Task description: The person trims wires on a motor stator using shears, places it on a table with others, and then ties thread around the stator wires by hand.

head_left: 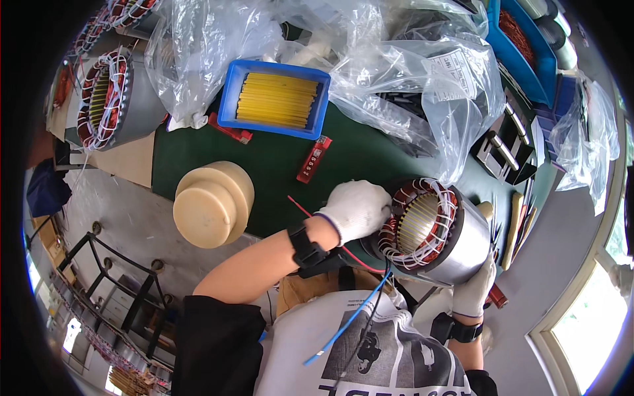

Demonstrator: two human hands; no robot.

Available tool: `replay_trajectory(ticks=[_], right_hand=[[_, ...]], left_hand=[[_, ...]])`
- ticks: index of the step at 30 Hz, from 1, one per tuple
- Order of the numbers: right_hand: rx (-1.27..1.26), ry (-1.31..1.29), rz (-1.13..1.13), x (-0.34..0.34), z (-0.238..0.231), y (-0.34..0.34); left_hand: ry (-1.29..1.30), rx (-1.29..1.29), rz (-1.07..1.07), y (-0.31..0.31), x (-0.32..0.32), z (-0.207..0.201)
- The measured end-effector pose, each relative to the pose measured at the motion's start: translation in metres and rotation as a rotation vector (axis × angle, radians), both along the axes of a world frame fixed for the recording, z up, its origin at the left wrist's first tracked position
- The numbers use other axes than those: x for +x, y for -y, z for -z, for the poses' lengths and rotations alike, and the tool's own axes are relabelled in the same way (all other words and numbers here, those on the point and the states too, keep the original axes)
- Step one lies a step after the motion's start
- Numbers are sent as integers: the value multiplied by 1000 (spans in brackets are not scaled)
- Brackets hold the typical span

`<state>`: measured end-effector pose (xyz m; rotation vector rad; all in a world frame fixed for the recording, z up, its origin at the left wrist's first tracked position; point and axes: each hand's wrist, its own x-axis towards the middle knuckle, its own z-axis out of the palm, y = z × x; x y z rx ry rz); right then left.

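A motor stator [470,237] lies on its side at the right of the green table, its open end turned left. White cord laces the copper winding [422,188] around its bore. My left hand [358,208], in a white glove, is at the winding's left edge with its fingers closed; what they pinch is hidden. Wrapped against the lower right of the metal casing is my gloved right hand [474,290], holding the stator. A red lead runs out beneath my left wrist. Blue [350,323] and black leads hang down over my shirt.
A blue bin [228,99] of yellow strips stands beyond a cream stepped cylinder [211,204]. Red box cutters [314,160] lie nearby. Clear plastic bags [370,72] cover the far side. Another stator [139,99] sits far left; wooden-handled tools [512,231] lie right.
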<state>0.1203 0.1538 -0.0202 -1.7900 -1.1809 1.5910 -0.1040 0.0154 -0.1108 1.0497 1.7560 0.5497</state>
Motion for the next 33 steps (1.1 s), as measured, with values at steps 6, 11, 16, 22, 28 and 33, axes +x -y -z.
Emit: replay_trajectory(ticks=[6,11,16,22,28,33], right_hand=[[13,65,-157,4,5,-2],[172,239,-325,3,5,1],[324,427,-555,-2,3,-1],[135,242,-245,-1,8,2],[104,170,-190,-7,2,3],[135,193,-196,-4,5,5]], left_hand=[[-106,-44,92,-24,-4,-9],[-207,42,154,-34,-7,-15],[-178,-24,212,-42,-9,-14],[-115,-111,217,-37,-12,-18],[-111,-80,224,-38,-11,-16],[-86,-98,210,-33,-8,-9]])
